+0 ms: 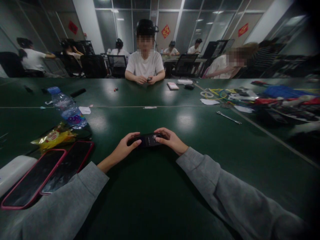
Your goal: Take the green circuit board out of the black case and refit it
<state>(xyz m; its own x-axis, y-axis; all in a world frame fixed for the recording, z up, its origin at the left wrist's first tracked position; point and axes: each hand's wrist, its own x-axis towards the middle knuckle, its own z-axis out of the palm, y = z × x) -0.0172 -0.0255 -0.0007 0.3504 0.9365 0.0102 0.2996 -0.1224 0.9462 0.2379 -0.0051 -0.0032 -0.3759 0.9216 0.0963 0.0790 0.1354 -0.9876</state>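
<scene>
Both my hands hold a small black device with a lit screen (149, 140), sideways just above the green table (140, 200). Its left end is gripped by my left hand (128, 144), thumb on the front and fingers behind. My right hand (170, 140) closes round the right end, its thumb lying over the screen. White marks and text show on the dark screen, too small to read. Most of my fingers behind the device are hidden.
On the left are a plastic bottle (68, 108), a yellow snack packet (53, 137), two red-edged phones (35, 178) and a white object (15, 171). To the right lie a wrench (228, 117) and tangled cables (280, 100). Opposite sits a person (145, 63) holding a small dark object.
</scene>
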